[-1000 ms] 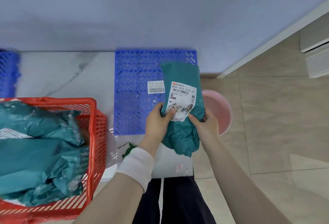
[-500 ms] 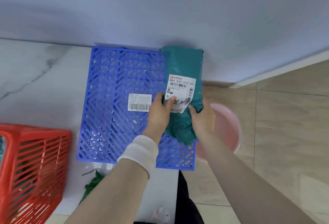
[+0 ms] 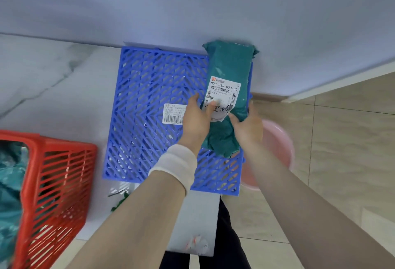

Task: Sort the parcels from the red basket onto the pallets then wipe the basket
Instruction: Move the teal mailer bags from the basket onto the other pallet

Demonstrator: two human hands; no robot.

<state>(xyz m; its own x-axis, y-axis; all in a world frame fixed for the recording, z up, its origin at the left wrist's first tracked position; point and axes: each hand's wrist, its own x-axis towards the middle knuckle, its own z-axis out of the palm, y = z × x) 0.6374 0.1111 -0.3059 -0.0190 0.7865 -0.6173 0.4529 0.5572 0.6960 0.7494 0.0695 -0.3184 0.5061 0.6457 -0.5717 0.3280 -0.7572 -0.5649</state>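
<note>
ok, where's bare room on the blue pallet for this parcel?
Bare grid on the blue pallet from its left edge to the white sticker, plus its near-left corner. The marble top between pallet and red basket, too. Crowded at the right edge: left hand and right hand grip the teal parcel, pink basin beside.

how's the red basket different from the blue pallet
The red basket is a deep bin with slatted walls; the blue pallet is a flat grid. The basket holds crumpled teal parcels; over the pallet's right side a single parcel is gripped by the left hand and right hand. The pallet has a white barcode sticker; none shows on the basket. Both are openwork plastic on the marbled surface.
</note>
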